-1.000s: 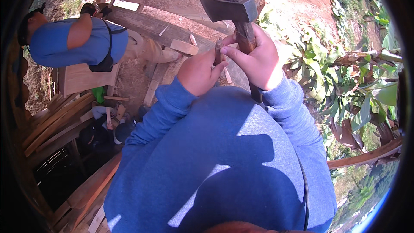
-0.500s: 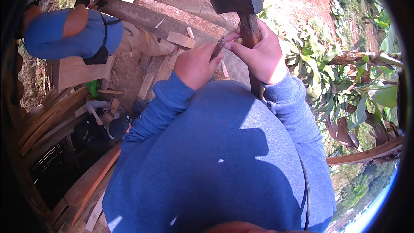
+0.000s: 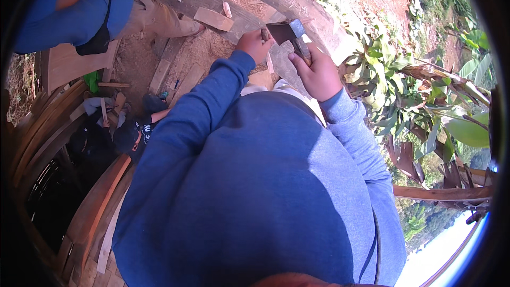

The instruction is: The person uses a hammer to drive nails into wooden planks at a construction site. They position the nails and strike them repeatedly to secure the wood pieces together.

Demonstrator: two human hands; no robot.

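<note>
My right hand (image 3: pixel 320 76) is closed around the wooden handle of a hatchet (image 3: pixel 281 32), close below its dark metal head. The blade points left, toward my left hand (image 3: pixel 253 45). That hand is a fist around a short brown stick (image 3: pixel 264 35), whose upper end shows by the thumb. Stick and blade edge are very close; I cannot tell whether they touch. Behind both hands lies a long weathered plank (image 3: pixel 239 24).
A small wood block (image 3: pixel 213 19) rests on the plank. At the far left a person in a blue shirt (image 3: pixel 85 13) stands; more people (image 3: pixel 127 133) sit lower left beside stacked boards (image 3: pixel 45 127). Leafy plants (image 3: pixel 388 69) grow at the right.
The hatchet has come down and its head has turned, its blade now beside the stick. My right hand has shifted down the picture, and my left hand slightly up. The view has shifted.
</note>
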